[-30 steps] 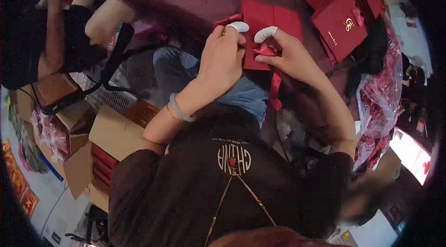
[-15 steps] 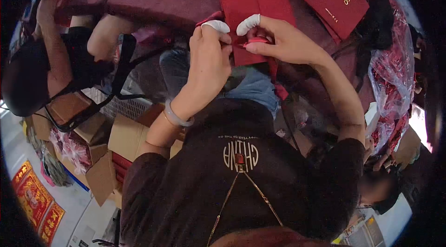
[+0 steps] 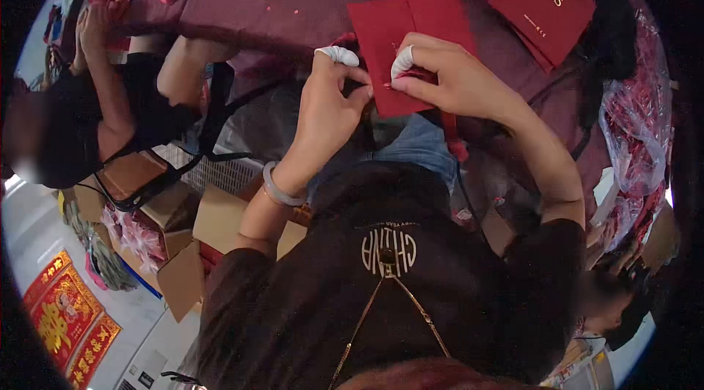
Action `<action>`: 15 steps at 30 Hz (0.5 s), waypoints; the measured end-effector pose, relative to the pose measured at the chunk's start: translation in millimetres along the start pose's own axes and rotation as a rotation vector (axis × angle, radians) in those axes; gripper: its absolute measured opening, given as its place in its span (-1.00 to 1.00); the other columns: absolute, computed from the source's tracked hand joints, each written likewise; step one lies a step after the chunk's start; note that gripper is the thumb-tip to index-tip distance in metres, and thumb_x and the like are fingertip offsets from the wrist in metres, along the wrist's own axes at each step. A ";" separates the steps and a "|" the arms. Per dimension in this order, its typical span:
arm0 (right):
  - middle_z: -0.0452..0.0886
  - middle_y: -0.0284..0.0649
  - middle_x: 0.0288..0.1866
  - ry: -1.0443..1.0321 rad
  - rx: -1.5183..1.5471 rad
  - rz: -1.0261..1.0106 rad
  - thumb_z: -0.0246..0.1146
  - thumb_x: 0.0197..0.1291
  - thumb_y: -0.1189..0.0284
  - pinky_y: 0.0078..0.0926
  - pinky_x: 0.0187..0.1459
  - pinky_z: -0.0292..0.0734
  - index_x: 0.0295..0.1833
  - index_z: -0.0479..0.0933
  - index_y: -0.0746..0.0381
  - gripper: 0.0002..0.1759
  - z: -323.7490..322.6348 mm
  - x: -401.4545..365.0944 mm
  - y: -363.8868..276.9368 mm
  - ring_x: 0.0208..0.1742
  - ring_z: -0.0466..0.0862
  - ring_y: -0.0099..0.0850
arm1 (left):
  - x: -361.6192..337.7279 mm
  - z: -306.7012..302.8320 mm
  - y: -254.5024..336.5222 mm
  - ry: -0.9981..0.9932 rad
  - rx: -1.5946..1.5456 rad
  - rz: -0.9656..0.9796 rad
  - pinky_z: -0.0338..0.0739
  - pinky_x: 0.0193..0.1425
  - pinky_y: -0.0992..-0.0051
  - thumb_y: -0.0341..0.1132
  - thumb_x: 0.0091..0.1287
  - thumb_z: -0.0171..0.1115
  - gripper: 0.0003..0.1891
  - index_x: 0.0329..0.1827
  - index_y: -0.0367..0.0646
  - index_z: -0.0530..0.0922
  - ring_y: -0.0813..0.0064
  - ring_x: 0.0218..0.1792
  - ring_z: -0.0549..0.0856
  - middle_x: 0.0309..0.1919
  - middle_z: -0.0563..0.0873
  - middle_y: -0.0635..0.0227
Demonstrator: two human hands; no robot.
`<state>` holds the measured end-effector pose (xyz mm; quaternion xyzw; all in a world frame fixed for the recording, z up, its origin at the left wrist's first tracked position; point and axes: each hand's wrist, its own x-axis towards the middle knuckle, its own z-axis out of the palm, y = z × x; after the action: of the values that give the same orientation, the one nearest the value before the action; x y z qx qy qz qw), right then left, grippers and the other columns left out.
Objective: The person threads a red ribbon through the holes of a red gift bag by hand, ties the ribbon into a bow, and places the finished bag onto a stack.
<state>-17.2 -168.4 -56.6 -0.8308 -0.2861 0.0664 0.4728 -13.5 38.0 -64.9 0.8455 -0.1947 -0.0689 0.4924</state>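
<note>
"CHINA" printed upside down on dark shirt (image 3: 308,302)

Your red card (image 3: 429,19) lies opened flat at the near edge of the maroon tabletop (image 3: 293,1), two panels side by side, crease running far to near.

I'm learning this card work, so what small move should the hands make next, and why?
Probably pull the red ribbon snug with the right hand: that hand pinches it on the red card, its tail hangs slack below, and the left hand grips the card's near edge, steadying it.
</note>
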 end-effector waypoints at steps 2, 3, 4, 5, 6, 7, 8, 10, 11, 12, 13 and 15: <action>0.45 -0.19 -0.30 0.067 -0.030 0.004 0.26 0.06 0.51 -0.44 -0.23 0.40 -0.28 0.45 0.33 -0.84 4.4 -1.0 -2.9 -0.27 0.50 -0.34 | 0.2 -0.3 1.0 0.003 0.009 -0.050 0.36 -0.22 0.58 -0.58 -0.01 0.31 -0.62 -0.20 -0.21 0.30 0.59 -0.41 0.38 -0.38 0.60 0.40; 0.45 -0.19 -0.30 0.079 -0.022 0.001 0.26 0.06 0.51 -0.44 -0.23 0.40 -0.28 0.45 0.33 -0.84 5.6 -1.9 -3.5 -0.27 0.50 -0.34 | -0.1 -0.4 1.3 -0.004 0.021 -0.048 0.36 -0.22 0.58 -0.58 -0.01 0.31 -0.62 -0.20 -0.21 0.30 0.59 -0.41 0.38 -0.38 0.60 0.40; 0.46 -0.18 -0.29 0.090 -0.025 0.031 0.26 0.04 0.52 -0.45 -0.23 0.41 -0.27 0.46 0.33 -0.84 6.2 -2.7 -4.1 -0.29 0.50 -0.34 | -0.1 -0.7 1.3 -0.011 0.023 -0.079 0.35 -0.22 0.58 -0.59 -0.01 0.31 -0.61 -0.20 -0.21 0.29 0.61 -0.40 0.38 -0.38 0.59 0.40; 0.47 -0.18 -0.27 0.102 -0.028 0.062 0.26 0.03 0.54 -0.45 -0.24 0.41 -0.26 0.46 0.33 -0.84 6.4 -3.3 -4.7 -0.31 0.50 -0.35 | 0.1 -0.5 0.8 -0.019 0.025 -0.109 0.35 -0.22 0.59 -0.61 -0.02 0.31 -0.60 -0.20 -0.20 0.28 0.62 -0.39 0.38 -0.39 0.58 0.40; 0.47 -0.18 -0.27 0.122 -0.019 0.062 0.26 0.03 0.54 -0.45 -0.24 0.41 -0.26 0.46 0.33 -0.84 5.8 -2.9 -5.6 -0.31 0.50 -0.35 | -0.7 1.1 -1.5 -0.033 0.040 -0.103 0.35 -0.22 0.59 -0.61 -0.02 0.31 -0.60 -0.20 -0.20 0.28 0.62 -0.39 0.38 -0.39 0.58 0.40; 0.49 -0.17 -0.25 0.141 -0.004 0.034 0.26 0.00 0.55 -0.44 -0.24 0.41 -0.25 0.47 0.33 -0.83 4.3 -2.0 -6.1 -0.31 0.51 -0.35 | -2.0 3.6 -4.4 -0.001 -0.023 -0.089 0.34 -0.22 0.60 -0.62 -0.02 0.30 -0.60 -0.21 -0.19 0.27 0.62 -0.39 0.37 -0.39 0.56 0.39; 0.51 -0.17 -0.24 0.162 0.011 0.009 0.25 -0.02 0.57 -0.43 -0.23 0.42 -0.24 0.47 0.33 -0.81 4.6 -2.1 -4.8 -0.31 0.52 -0.36 | -1.4 4.1 -1.4 0.026 -0.087 -0.076 0.34 -0.22 0.60 -0.63 -0.02 0.29 -0.59 -0.21 -0.18 0.26 0.62 -0.38 0.37 -0.40 0.54 0.39; 0.54 -0.16 -0.22 0.160 0.048 -0.056 0.27 -0.05 0.57 -0.40 -0.23 0.42 -0.22 0.47 0.32 -0.78 7.6 -1.1 9.9 -0.28 0.55 -0.33 | -4.3 1.7 5.3 -0.004 0.008 -0.083 0.34 -0.21 0.59 -0.66 -0.03 0.27 -0.58 -0.21 -0.17 0.24 0.62 -0.38 0.37 -0.39 0.50 0.37; 0.54 -0.16 -0.25 0.097 0.099 -0.061 0.27 -0.05 0.56 -0.39 -0.23 0.42 -0.23 0.48 0.32 -0.79 5.6 -1.2 11.2 -0.27 0.56 -0.29 | -5.2 2.8 3.3 0.013 0.000 -0.045 0.40 -0.19 0.53 -0.65 -0.01 0.26 -0.61 -0.22 -0.21 0.24 0.47 -0.33 0.50 -0.39 0.53 0.27; 0.54 -0.15 -0.27 0.031 0.152 -0.067 0.28 -0.04 0.55 -0.37 -0.23 0.42 -0.24 0.48 0.32 -0.80 4.0 -1.7 10.4 -0.26 0.56 -0.26 | -7.0 2.7 3.0 0.033 -0.010 -0.010 0.45 -0.17 0.47 -0.64 0.00 0.25 -0.64 -0.24 -0.26 0.25 0.32 -0.28 0.63 -0.39 0.56 0.17; 0.51 -0.14 -0.31 0.012 0.091 -0.110 0.29 -0.01 0.51 -0.37 -0.23 0.41 -0.28 0.48 0.33 -0.81 1.3 -0.7 7.5 -0.27 0.55 -0.20 | -6.3 -1.2 15.7 0.005 0.311 0.009 0.46 -0.17 0.48 -0.65 0.02 0.24 -0.65 -0.24 -0.26 0.25 0.31 -0.28 0.63 -0.39 0.57 0.17; 0.50 -0.12 -0.34 0.081 0.060 -0.099 0.30 0.00 0.46 -0.33 -0.23 0.42 -0.30 0.48 0.32 -0.81 6.2 -2.0 8.6 -0.28 0.55 -0.19 | -5.6 -0.6 9.9 0.002 0.217 0.031 0.46 -0.18 0.48 -0.66 0.01 0.24 -0.66 -0.25 -0.27 0.26 0.31 -0.29 0.63 -0.39 0.57 0.17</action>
<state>-17.7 -168.1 -67.4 -0.8032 -0.3053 0.0178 0.5112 -21.0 36.4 -56.6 0.8908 -0.2137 -0.0387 0.3991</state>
